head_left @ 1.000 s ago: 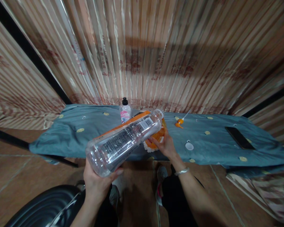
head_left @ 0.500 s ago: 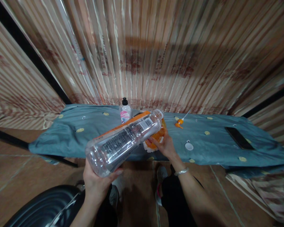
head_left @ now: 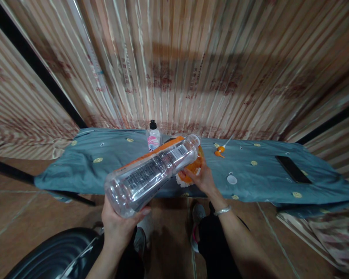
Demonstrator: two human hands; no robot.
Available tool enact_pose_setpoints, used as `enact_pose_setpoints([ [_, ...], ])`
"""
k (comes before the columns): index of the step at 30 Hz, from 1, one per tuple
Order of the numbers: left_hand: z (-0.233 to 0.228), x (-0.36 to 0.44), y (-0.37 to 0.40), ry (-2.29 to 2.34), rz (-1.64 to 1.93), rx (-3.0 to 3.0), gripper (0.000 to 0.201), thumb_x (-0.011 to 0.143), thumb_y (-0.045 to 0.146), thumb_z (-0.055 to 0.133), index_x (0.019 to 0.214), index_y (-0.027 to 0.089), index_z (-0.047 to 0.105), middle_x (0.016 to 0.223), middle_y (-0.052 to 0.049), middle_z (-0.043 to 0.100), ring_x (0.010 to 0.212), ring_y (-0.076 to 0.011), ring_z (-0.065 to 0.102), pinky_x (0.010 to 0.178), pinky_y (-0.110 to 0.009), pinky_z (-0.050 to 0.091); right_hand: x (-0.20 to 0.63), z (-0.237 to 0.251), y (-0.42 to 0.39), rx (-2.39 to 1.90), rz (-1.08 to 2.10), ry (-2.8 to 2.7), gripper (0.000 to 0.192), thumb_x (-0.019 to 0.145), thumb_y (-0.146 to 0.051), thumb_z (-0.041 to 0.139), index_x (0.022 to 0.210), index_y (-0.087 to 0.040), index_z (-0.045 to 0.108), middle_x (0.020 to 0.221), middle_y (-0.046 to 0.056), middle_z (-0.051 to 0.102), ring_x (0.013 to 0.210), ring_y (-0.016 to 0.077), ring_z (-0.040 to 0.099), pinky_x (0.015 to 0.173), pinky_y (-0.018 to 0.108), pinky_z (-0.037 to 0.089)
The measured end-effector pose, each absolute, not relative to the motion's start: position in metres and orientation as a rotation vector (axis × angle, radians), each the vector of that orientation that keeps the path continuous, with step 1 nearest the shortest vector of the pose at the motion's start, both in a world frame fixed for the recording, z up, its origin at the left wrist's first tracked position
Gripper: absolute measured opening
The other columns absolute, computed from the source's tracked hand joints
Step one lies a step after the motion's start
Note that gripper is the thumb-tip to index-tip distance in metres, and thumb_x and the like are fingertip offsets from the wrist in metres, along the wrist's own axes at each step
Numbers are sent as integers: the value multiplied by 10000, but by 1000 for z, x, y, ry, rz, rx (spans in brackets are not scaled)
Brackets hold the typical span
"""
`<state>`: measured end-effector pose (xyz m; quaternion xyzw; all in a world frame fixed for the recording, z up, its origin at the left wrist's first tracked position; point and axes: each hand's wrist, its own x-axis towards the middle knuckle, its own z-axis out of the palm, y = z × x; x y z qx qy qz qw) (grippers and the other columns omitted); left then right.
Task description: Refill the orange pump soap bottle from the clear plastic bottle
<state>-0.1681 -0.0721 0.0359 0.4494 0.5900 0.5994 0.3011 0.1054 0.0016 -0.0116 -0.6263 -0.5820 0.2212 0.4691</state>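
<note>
From the head view, the left hand (head_left: pixel 118 226) cups the base of a large clear plastic bottle with an orange label (head_left: pixel 151 172), fingers curled around its bottom, thumb across the near edge. The bottle lies tilted, its open mouth raised and pointing away, sitting right over a smaller orange container (head_left: pixel 193 167) that stands near the front edge of a table draped in a grey-blue patterned cloth (head_left: pixel 104 170). The right hand (head_left: pixel 203 180) steadies that orange container, fingers wrapped around its side; how tightly they press I cannot tell, since the clear bottle hides part of them.

A white round cap (head_left: pixel 232 179) lies on the cloth just right of the right hand, an orange pump nozzle (head_left: pixel 220 151) lies farther back, a small bottle with a black cap and pink label (head_left: pixel 153 136) stands behind, and a dark flat phone (head_left: pixel 293 169) rests well to the right.

The risks, as I judge them: the big bottle is held only at its base, so its mouth could swing off the smaller opening and spill onto the cloth. The orange container stands close to the table edge and could tip toward the floor if pushed. The loose cap could be knocked off.
</note>
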Motion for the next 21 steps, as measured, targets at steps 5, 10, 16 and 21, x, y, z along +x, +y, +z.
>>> enact_pose_setpoints([
  [5, 33, -171, -73, 1522, 1623, 1185, 866, 297, 428, 960, 1038, 172, 592, 923, -62, 728, 816, -283, 736, 711, -370, 610, 106, -10, 1, -1541, 559, -1436, 694, 728, -583, 732, 1260, -208, 490, 1030, 114, 760, 925, 330, 734, 803, 484, 590],
  [10, 34, -169, -72, 1507, 1642, 1183, 901, 254, 432, 965, 1032, 168, 598, 892, -60, 725, 773, -277, 731, 670, -359, 609, 106, -12, 2, -1533, 553, -1435, 722, 728, -597, 737, 1280, -206, 485, 1075, 122, 758, 955, 329, 735, 818, 471, 592],
  [16, 34, -169, -70, 1509, 1643, 1207, 879, 271, 404, 965, 1027, 155, 591, 873, -63, 721, 739, -266, 722, 655, -353, 605, 106, -11, 1, -1528, 568, -1441, 708, 739, -586, 729, 1283, -204, 483, 1081, 127, 751, 949, 329, 736, 835, 489, 587],
  [21, 38, -168, -71, 1520, 1644, 1198, 879, 260, 392, 963, 1019, 161, 584, 871, -58, 718, 744, -278, 725, 651, -365, 605, 106, -9, 1, -1530, 567, -1447, 681, 748, -581, 724, 1265, -212, 478, 1092, 118, 745, 955, 327, 732, 856, 515, 577],
])
